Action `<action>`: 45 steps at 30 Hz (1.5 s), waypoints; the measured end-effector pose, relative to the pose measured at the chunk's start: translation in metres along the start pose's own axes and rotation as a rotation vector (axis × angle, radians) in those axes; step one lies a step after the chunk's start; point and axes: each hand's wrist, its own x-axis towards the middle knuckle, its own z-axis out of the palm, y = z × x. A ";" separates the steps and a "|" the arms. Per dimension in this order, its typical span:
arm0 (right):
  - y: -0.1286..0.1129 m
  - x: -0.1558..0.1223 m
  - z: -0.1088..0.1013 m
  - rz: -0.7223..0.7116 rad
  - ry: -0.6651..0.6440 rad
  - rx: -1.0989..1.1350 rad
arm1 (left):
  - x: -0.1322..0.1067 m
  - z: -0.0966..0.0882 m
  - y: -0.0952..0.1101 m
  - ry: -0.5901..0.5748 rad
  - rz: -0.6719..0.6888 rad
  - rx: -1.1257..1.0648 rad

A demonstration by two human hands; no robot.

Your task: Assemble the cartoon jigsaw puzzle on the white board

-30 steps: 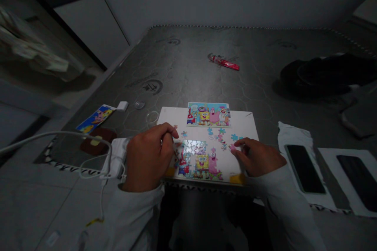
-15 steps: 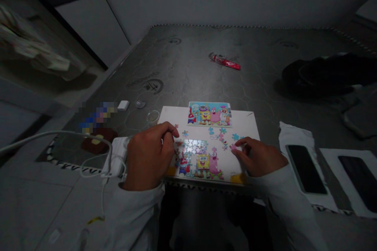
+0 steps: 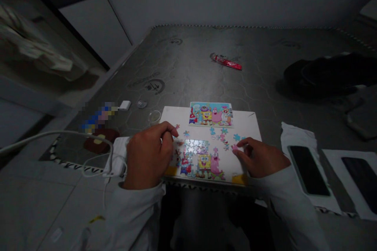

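My right hand (image 3: 262, 157) pinches a pink puzzle piece (image 3: 235, 147) between thumb and fingertips, just above the right side of a white board (image 3: 247, 119). At the board's left side, my left hand (image 3: 150, 155) is loosely curled, its index finger and thumb apart; nothing shows between them and its other fingers are hidden. Between the hands lies a partly joined cartoon jigsaw puzzle (image 3: 203, 160), with a gap in its upper right. Loose puzzle pieces (image 3: 224, 131) are scattered above and right of it; others lie near my left fingers. A picture card (image 3: 210, 114) rests at the board's top.
Right of the board, a phone (image 3: 309, 170) lies on white cloth, with another dark phone (image 3: 361, 180) beyond. A power strip (image 3: 119, 159) with white cables is at left. A red wrapper (image 3: 226, 62) and a black bag (image 3: 326, 72) lie farther back.
The whole view has shifted slightly, so everything sits a little farther right. Both hands keep nearly the same pose, and the pink piece stays in my right fingertips.
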 end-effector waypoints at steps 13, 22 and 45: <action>0.003 0.000 0.001 -0.013 -0.030 -0.014 | 0.003 0.005 -0.012 -0.247 -0.040 0.243; 0.004 0.002 0.005 0.017 -0.031 -0.022 | 0.003 0.030 0.003 -0.258 0.230 0.118; 0.011 0.003 0.005 0.014 -0.017 -0.014 | 0.000 0.054 0.020 -0.273 0.369 0.354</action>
